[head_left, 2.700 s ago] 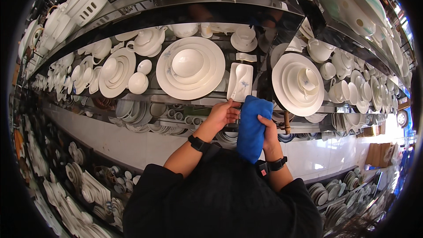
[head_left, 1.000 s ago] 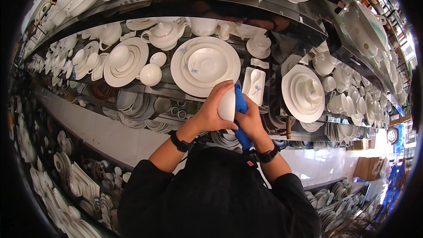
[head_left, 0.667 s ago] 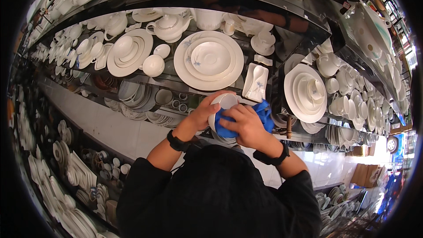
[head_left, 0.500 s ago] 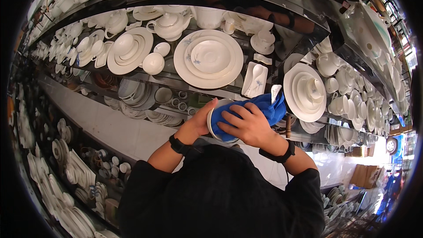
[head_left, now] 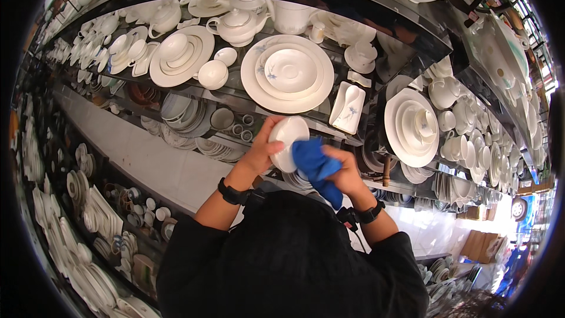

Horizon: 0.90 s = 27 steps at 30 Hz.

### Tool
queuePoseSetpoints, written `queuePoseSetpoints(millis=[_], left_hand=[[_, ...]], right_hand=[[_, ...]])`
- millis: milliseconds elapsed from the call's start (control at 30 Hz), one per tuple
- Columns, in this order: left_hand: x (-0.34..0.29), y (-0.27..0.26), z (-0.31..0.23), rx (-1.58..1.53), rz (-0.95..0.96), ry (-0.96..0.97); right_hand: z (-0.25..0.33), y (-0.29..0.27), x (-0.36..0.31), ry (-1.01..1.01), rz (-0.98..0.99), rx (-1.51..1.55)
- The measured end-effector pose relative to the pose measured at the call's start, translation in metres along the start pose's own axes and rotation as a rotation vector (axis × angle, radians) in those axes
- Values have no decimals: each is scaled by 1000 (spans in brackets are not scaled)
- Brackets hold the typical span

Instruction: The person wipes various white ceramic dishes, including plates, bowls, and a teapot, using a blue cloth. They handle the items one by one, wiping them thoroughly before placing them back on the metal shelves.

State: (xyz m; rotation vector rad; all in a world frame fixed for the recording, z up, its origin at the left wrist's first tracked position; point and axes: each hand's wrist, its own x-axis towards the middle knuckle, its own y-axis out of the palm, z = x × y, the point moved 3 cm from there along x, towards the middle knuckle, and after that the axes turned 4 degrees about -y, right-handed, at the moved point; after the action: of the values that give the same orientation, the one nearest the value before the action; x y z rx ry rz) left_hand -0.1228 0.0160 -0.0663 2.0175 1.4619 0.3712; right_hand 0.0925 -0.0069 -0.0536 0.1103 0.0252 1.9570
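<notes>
My left hand (head_left: pixel 262 151) grips a small round white dish (head_left: pixel 287 141) from its left side, holding it up in front of a shelf of white crockery. My right hand (head_left: pixel 344 171) presses a bunched blue cloth (head_left: pixel 315 165) against the dish's lower right face. Both wrists wear dark bands. Directly behind the dish stand a big set of stacked white plates (head_left: pixel 288 73) leaning upright and a small rectangular white dish (head_left: pixel 348 108) with a blue flower print.
Glass shelves (head_left: pixel 376 20) carry many white teapots, cups, bowls and plate sets, such as a plate set (head_left: pixel 413 126) at right and one (head_left: pixel 179 54) at left. Lower shelves (head_left: pixel 106 206) hold more stacked plates. A pale counter band (head_left: pixel 147 153) runs beneath the display.
My hands lifted a small white dish off the shelf and brought it close. The blue cloth, first hanging spread, is now bunched and rubbing the dish's face.
</notes>
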Motion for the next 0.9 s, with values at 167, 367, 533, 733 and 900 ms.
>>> queuePoseSetpoints(millis=[167,367,533,733,900], left_hand=[[-5,12,-5,-260,6,62],[-9,21,-10,627,10,130],[-14,31,-21,1001,43,101],[-18,35,-27,1102,21,325],[-17,25,1,449,-143,198]], right_hand=[[17,-2,11,189,-502,481],[5,4,16,170,-299,308],[52,16,29,-375,-31,-740],[44,24,29,-379,-240,-589],[3,24,16,-82,-291,-129]])
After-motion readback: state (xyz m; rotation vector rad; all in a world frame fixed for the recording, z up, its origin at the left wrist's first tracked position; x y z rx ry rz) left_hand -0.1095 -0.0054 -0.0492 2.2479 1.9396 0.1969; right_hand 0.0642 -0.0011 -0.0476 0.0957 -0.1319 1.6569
